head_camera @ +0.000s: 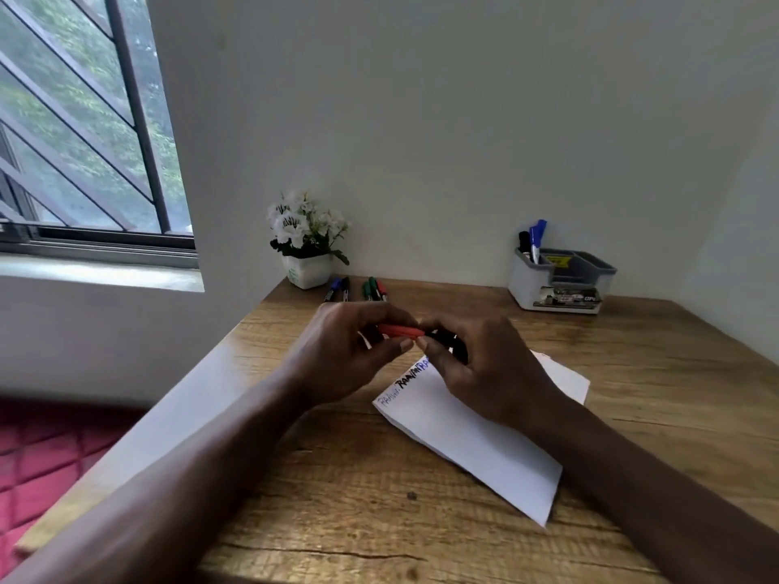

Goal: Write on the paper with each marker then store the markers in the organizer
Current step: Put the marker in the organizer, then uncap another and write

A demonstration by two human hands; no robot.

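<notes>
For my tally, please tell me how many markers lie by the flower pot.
5, lined up right of the flower pot: blue marker, black marker, two green markers, red marker.

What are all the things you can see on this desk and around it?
Desk: one, brown wood, by the wall.
Window: one, dark bars, upper left.
Flower pot: one, white, back left.
Organizer: one, white and grey, back right.
Paper: one, white with writing, desk middle.
Held marker: one, red cap, black body, above the paper.
Loose markers: about five, blue, black, green, red, beside the pot.
Stored markers: at least two, black and blue, in the organizer.
Left hand: grips the red cap.
Right hand: grips the black body.
</notes>
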